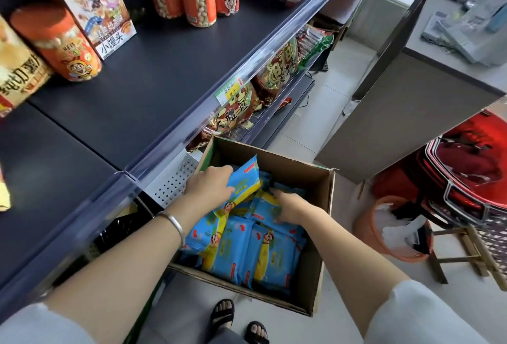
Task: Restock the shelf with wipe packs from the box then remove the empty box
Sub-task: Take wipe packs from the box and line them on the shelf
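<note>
An open cardboard box (312, 179) stands on the floor below the shelf, holding several blue and yellow wipe packs (271, 250). My left hand (210, 184) grips one wipe pack (244, 183) and holds it tilted above the others. My right hand (288, 203) reaches down into the box, its fingers curled into the packs lying there. The dark shelf (153, 69) at upper left has bare surface in front of the snack cans.
Orange snack cans (57, 44) and a snack carton (93, 9) stand on the shelf. Snack bags (238, 107) fill the lower shelf behind the box. A grey counter (406, 113), a red basket (466, 173) and an orange bin (395, 228) stand to the right. My sandalled feet (238, 321) are beside the box.
</note>
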`<state>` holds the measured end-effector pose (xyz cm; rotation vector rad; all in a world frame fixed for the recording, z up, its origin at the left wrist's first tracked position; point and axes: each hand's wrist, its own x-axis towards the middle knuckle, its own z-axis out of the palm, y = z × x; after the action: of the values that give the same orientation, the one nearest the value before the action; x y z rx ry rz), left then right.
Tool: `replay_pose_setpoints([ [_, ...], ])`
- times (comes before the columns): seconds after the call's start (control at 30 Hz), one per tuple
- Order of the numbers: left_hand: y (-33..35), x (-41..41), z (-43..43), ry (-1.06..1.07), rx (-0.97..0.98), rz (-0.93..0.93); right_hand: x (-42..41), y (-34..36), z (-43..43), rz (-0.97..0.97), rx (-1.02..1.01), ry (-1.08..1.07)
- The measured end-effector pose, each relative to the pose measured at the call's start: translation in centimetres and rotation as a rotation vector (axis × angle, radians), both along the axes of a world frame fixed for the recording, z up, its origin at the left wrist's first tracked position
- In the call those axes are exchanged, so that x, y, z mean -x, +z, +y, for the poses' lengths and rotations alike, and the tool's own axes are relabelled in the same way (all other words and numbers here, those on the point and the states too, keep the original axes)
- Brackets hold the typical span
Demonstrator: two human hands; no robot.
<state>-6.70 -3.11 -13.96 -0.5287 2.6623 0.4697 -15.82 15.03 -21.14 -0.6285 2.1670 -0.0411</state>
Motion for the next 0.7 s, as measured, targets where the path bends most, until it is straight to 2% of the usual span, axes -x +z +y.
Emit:
replay_pose_setpoints([
  [0.13,0.0,-0.3,0.1,0.003,0.005,0.014,-0.1,0.9,-0.2,0.103,-0.043,0.088],
  [0.37,2.0,-0.5,-0.4,0.054,0.037,0.059,0.2,4.9,-1.0,0.168,0.082,-0.023],
  [0.43,2.8,-0.4,-0.6,0.066,0.046,0.09,0.3,6.1,-1.1,0.125,0.142,-0.189],
  [0.6,4.5,-0.7,-0.9,0.117,0.054,0.155,-1.4,6.2,-1.3,-0.136,0.415,-0.782],
  [0.67,4.6,-1.1,-0.8,0.133,0.053,0.158,-3.1,4.8,-1.4,-0.179,0.411,-0.923],
  [0.7,4.5,-1.3,-0.8,0.133,0.052,0.154,-4.0,4.3,-1.3,-0.163,0.364,-0.927],
])
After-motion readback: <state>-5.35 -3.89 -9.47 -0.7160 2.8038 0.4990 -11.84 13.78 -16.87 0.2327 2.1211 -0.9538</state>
